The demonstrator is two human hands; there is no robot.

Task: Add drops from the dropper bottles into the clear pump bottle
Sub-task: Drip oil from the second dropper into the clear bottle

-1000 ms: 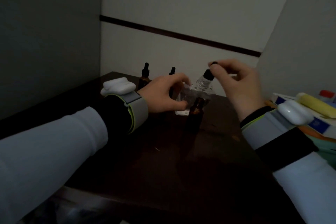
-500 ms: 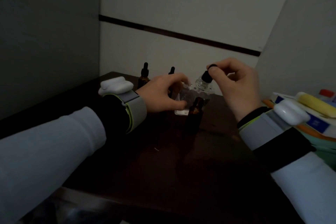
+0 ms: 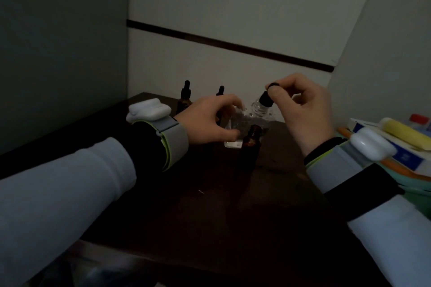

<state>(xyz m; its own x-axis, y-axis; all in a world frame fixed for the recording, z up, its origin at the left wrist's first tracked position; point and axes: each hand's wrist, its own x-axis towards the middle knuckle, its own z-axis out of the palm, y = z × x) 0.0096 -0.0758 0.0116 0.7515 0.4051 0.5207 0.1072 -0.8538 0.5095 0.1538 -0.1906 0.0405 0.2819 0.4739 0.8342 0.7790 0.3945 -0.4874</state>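
No legible txt, brand or nr anywhere in frame. White box (image 3: 408, 155) w/ blue panel, right edge: any print too dim & blurred to read. Open amber bottle (image 3: 250, 144), centre, & two dropper bottles (image 3: 185, 98) behind it, upper centre: too dark to tell if they carry a label.

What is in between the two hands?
In the head view, the clear bottle stands between the left hand and the right hand, with the dropper at its mouth. An open brown bottle stands just in front.
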